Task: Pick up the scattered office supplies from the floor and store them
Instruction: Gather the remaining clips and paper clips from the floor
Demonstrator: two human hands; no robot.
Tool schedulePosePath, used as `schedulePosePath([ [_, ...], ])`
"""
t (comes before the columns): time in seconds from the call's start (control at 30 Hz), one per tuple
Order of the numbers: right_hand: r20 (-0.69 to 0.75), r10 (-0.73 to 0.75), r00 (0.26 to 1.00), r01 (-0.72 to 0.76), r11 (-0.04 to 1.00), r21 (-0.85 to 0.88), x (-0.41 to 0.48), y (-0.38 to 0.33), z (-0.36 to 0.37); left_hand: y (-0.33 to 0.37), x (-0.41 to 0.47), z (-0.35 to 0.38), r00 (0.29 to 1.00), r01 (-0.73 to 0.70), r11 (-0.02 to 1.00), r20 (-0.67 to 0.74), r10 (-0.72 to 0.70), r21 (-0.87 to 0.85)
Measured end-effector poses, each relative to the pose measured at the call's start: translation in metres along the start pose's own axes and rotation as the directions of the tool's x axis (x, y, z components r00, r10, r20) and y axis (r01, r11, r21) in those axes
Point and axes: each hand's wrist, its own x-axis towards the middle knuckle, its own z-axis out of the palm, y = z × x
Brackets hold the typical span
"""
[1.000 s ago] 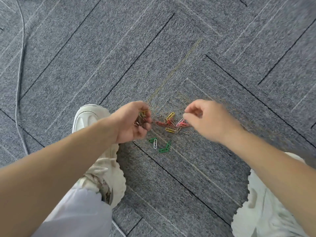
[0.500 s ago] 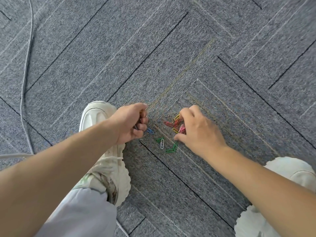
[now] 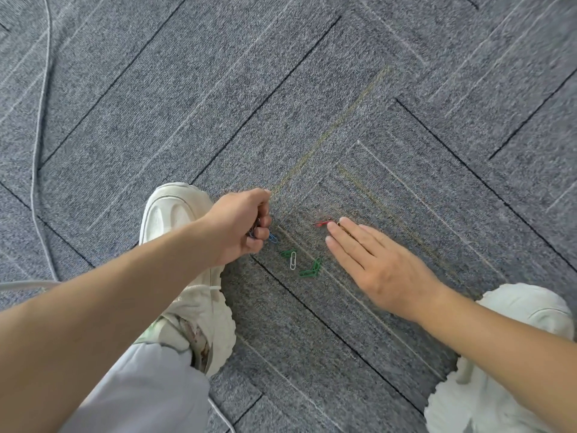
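Paper clips (image 3: pixel 293 260) lie on the carpet floor (image 3: pixel 406 89) btw. the two hands: a white one w/ a green one touching it, and a green pair just to the right, all just past a dark tile seam. A blue clip (image 3: pixel 273 238) touches the left hand (image 3: pixel 240 223), whose grip is curled tight round a bunch of clips (image 3: pixel 253 229), same as 0.5 s ago. A red clip (image 3: pixel 323 223) lies just off the fingertips of the right hand (image 3: pixel 381 264). That hand was hunched over the red/yellow pile. Now its grip is spread flat, fingers straight, palm down, and most of that pile no longer shows; whether it's under the hand, can't tell. The green and white clips haven't moved. The left shoe (image 3: pixel 175 214) sits right behind the left hand, partly under the forearm, and the right shoe (image 3: pixel 515 307) is behind the right wrist. A grey cable (image 3: pixel 39 135) runs well off to the left.
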Motion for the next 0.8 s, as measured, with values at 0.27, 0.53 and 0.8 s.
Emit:
schedulePosePath([
  [0.27, -0.271, -0.168, 0.948, 0.159, 0.986, -0.055, 0.014, 0.017, -0.009, -0.002, -0.002, 0.015, 1.000, 0.012, 0.998, -0.002, -0.012, 0.056],
  [0.53, -0.158, 0.659, 0.735, -0.401, 0.610, 0.683, 0.036, 0.016, -0.036, -0.003, -0.001, 0.022, 1.000, 0.029, 0.999, 0.009, -0.030, 0.044],
  [0.8, 0.174, 0.698, 0.694, -0.388, 0.159, 0.908, 0.062, -0.014, -0.106, 0.000, -0.002, 0.036, 0.973, 0.104, 0.988, 0.219, -0.078, -0.112],
])
